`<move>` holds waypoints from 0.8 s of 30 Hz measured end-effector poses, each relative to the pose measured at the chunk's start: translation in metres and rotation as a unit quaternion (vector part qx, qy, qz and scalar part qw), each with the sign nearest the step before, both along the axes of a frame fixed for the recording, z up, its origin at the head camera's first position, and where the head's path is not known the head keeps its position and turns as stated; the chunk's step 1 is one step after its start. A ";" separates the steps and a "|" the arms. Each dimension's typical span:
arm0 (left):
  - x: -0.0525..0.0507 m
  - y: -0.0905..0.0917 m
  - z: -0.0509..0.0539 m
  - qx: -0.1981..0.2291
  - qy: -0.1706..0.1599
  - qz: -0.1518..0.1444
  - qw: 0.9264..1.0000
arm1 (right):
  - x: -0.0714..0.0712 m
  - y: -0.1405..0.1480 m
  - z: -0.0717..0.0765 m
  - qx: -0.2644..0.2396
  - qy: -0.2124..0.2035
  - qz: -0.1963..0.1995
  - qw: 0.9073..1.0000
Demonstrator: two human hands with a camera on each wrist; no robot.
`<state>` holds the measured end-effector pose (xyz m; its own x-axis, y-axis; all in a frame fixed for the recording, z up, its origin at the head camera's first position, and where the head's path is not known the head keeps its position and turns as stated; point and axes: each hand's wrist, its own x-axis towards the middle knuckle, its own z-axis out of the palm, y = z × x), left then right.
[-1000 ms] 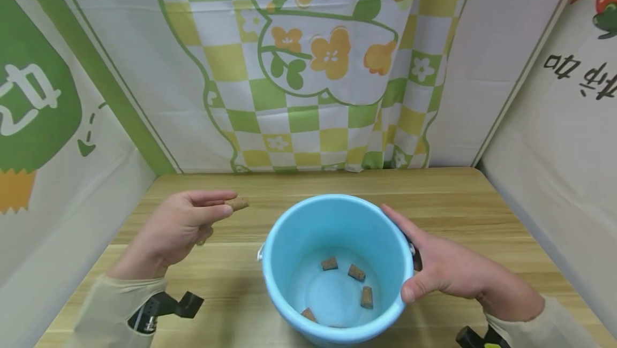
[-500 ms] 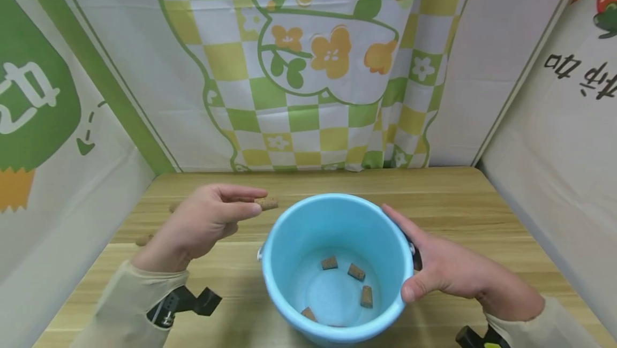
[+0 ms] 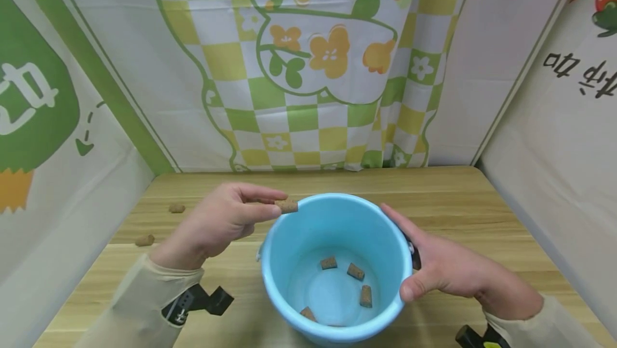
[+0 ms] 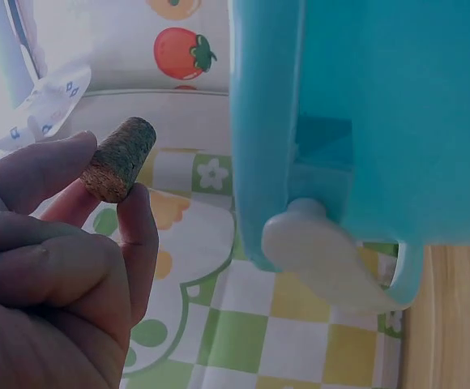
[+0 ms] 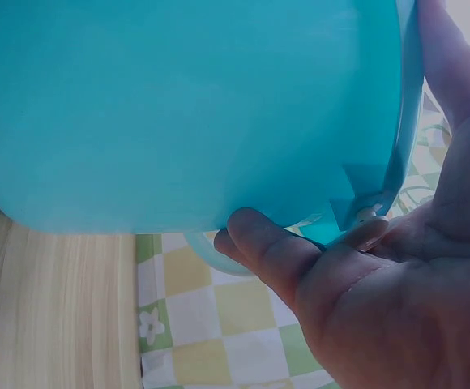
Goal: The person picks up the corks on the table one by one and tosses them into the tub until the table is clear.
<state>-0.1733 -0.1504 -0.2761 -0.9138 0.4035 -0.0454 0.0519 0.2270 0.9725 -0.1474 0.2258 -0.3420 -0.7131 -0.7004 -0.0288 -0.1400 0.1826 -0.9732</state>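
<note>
Between thumb and fingertips, my left hand pinches a cork just over the left rim of a light blue bucket. The left wrist view shows that cork tilted, beside the bucket's outer wall and its pale handle joint. On the bucket's right side, my right hand grips the rim and outer wall. From the right wrist, bent fingers lie against the wall. Several corks lie on the bucket floor, one of them a cork right of centre.
Two more corks rest on the wooden table at left: a farther cork and a nearer cork. Behind the table hangs a checked, printed cloth. White printed walls stand close on both sides.
My left hand has moved right with the cork, from left of the bucket to its rim. Two corks on the table have come into sight behind it. My right hand has stayed put.
</note>
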 end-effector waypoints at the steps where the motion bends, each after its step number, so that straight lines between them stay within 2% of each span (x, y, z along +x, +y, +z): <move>1: 0.000 0.001 -0.001 0.000 0.001 -0.003 1.000 | 0.000 0.000 0.000 -0.001 0.000 0.001 1.000; 9: -0.001 0.006 -0.006 0.024 -0.017 -0.031 0.999 | 0.000 0.000 0.000 -0.007 -0.004 0.003 1.000; 19: -0.001 0.002 -0.011 0.048 -0.033 -0.022 0.998 | 0.002 -0.002 0.001 -0.007 -0.009 0.000 1.000; 24: 0.000 -0.004 -0.015 0.060 -0.029 -0.017 0.998 | 0.002 -0.001 0.001 -0.009 -0.015 -0.001 1.000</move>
